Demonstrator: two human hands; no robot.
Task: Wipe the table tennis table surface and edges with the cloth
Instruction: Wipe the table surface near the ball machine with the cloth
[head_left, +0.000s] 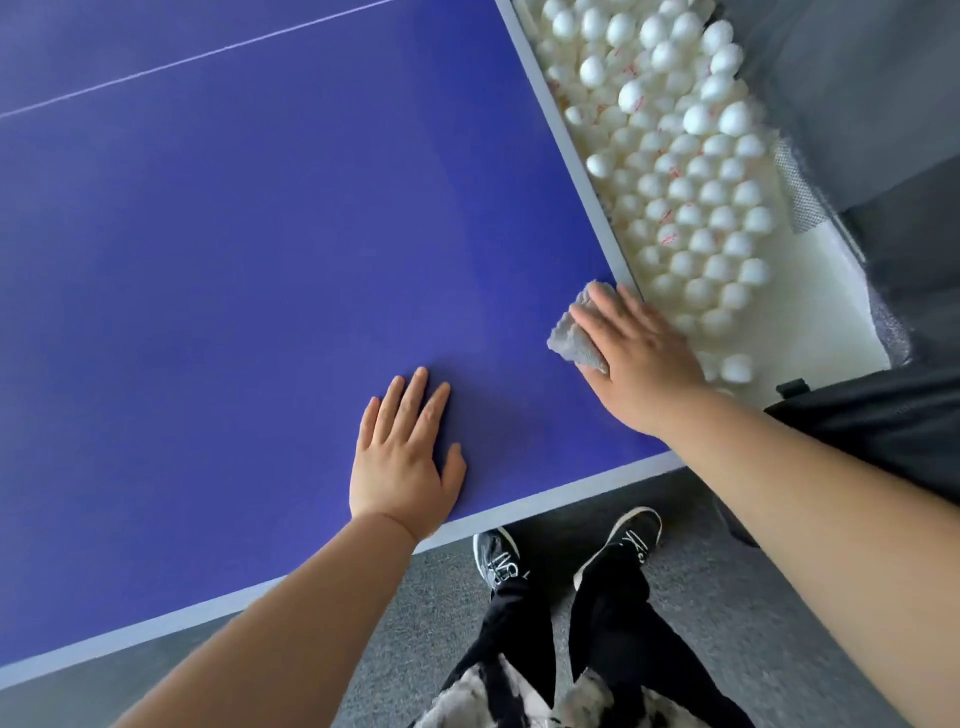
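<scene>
The blue table tennis table (249, 249) fills the upper left, with pale edge lines along its near and right sides. A small grey cloth (574, 332) lies near the table's right edge, close to the near right corner. My right hand (639, 358) presses flat on the cloth with straight fingers, covering most of it. My left hand (408, 462) rests flat on the blue surface near the front edge, fingers spread, holding nothing.
A white tray full of several white balls (691, 171) runs along the table's right edge, beside my right hand. Grey carpet (727, 597) lies below the front edge, where my legs and black shoes (618, 545) stand. Dark fabric (883, 426) is at the right.
</scene>
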